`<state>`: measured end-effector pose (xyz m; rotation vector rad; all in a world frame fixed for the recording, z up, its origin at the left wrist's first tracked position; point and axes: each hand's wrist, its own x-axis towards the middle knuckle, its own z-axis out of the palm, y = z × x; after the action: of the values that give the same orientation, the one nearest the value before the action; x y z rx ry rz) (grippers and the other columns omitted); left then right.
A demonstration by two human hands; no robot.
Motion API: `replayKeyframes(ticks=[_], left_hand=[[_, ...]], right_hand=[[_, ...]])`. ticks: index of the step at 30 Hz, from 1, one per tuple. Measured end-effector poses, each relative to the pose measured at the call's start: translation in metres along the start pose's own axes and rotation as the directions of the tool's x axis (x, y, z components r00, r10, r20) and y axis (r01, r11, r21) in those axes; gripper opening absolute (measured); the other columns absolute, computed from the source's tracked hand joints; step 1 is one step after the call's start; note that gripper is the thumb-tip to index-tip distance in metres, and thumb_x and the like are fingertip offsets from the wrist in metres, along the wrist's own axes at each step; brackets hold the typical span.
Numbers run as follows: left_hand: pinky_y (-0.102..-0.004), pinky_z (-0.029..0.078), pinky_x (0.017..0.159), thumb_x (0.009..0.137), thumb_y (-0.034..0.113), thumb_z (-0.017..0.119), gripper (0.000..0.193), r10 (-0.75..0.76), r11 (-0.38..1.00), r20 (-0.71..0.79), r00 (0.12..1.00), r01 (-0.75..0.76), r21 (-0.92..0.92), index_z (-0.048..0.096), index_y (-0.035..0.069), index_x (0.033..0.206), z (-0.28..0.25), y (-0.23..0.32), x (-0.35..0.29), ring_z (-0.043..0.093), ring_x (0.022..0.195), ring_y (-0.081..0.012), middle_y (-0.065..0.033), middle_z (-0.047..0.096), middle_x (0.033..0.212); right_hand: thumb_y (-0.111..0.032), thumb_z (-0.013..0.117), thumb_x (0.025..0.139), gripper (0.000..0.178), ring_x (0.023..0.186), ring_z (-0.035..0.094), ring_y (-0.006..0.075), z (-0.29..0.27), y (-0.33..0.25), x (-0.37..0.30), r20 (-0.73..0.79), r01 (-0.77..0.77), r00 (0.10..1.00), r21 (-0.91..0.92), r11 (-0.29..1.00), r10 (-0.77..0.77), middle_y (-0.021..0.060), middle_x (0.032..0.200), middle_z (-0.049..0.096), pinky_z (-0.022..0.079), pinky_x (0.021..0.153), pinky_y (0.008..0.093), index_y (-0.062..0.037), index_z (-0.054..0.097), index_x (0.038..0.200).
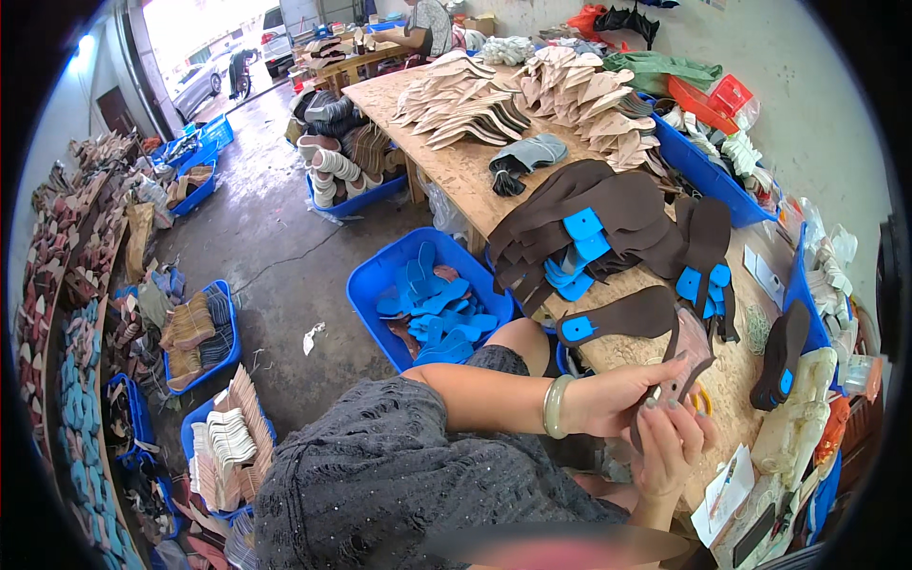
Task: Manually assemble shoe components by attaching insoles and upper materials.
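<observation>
Over the table's near edge, my left hand [616, 394], with a pale bangle at the wrist, is closed on a curved insole [693, 350] with a glossy pinkish face. My right hand [670, 445] comes up from below, its bent fingers pinching the insole's lower, darker end. Fingers cover much of that end. Just past my right fingertips is a yellow ring-shaped thing [703, 399], partly hidden. A dark brown insole with a blue heel patch [617, 315] lies flat beside my hands. Beyond it, dark brown insoles [608, 204] are heaped on the table, some with blue pieces.
The wooden table [418, 119] also bears pale insole stacks [465, 95]. A blue tub [366, 275] of blue pieces stands left of the table. Filled crates [233, 347] and racks [66, 380] line the left. Paper [724, 494] lies at lower right; another person [427, 28] sits far back.
</observation>
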<state>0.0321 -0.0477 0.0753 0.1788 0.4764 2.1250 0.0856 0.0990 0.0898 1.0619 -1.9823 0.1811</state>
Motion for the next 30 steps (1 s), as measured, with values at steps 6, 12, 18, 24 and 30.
replayKeyframes(ticks=[6, 12, 18, 24, 30], left_hand=[[-0.0195, 0.049, 0.058, 0.095, 0.047, 0.046, 0.036, 0.030, 0.998, -0.037, 0.999, -0.032, -0.050, 0.057, 0.020, 0.115, 0.005, 0.008, -0.004, 0.058, 0.073, -0.0060, 0.0018, 0.061, 0.090], [-0.0179, 0.048, 0.060, 0.096, 0.046, 0.047, 0.038, 0.143, 0.988, -0.054, 0.988, -0.145, -0.045, 0.052, 0.020, 0.122, -0.003, 0.006, 0.005, 0.052, 0.070, -0.0044, 0.0036, 0.052, 0.085], [-0.0187, 0.047, 0.063, 0.096, 0.044, 0.046, 0.038, 0.199, 0.979, -0.115, 0.973, -0.203, -0.017, 0.050, 0.018, 0.124, -0.002, 0.010, 0.009, 0.049, 0.069, -0.0043, 0.0037, 0.049, 0.082], [-0.0205, 0.044, 0.060, 0.095, 0.042, 0.050, 0.042, 0.300, 0.954, -0.074, 0.951, -0.298, 0.047, 0.048, 0.013, 0.126, -0.002, 0.003, 0.011, 0.048, 0.069, -0.0059, 0.0024, 0.047, 0.080], [-0.0288, 0.046, 0.066, 0.093, 0.039, 0.054, 0.043, 0.375, 0.927, 0.009, 0.927, -0.375, 0.000, 0.044, 0.010, 0.123, -0.009, 0.016, 0.029, 0.052, 0.072, -0.0118, 0.0003, 0.051, 0.080]], right_hand=[[-0.017, 0.066, 0.072, 0.023, 0.106, 0.053, 0.0248, 0.011, 0.004, -0.001, 0.009, -0.005, 1.000, 0.012, 1.000, 0.005, 0.0014, 0.107, 0.065, 0.038, 0.093, 0.0438, -0.0084, 0.069, 0.094], [-0.015, 0.067, 0.072, 0.026, 0.105, 0.055, 0.0217, 0.020, 0.004, 0.000, 0.001, -0.048, 0.999, 0.075, 0.996, 0.048, 0.0003, 0.107, 0.066, 0.035, 0.093, 0.0414, -0.0121, 0.069, 0.097], [-0.016, 0.068, 0.074, 0.025, 0.108, 0.056, 0.0247, 0.030, 0.009, -0.004, -0.010, -0.088, 0.996, 0.120, 0.989, 0.090, 0.0042, 0.110, 0.065, 0.035, 0.094, 0.0434, -0.0108, 0.068, 0.099], [-0.023, 0.070, 0.075, 0.035, 0.109, 0.054, 0.0295, 0.019, 0.009, -0.015, -0.003, -0.114, 0.993, 0.175, 0.978, 0.116, 0.0090, 0.117, 0.059, 0.036, 0.093, 0.0453, -0.0088, 0.063, 0.106], [-0.026, 0.054, 0.092, 0.031, 0.081, 0.053, 0.0204, 0.031, 0.014, -0.046, -0.002, -0.616, 0.588, 0.647, 0.449, 0.809, 0.0093, 0.092, 0.056, 0.044, 0.072, 0.0317, 0.0007, 0.058, 0.107]])
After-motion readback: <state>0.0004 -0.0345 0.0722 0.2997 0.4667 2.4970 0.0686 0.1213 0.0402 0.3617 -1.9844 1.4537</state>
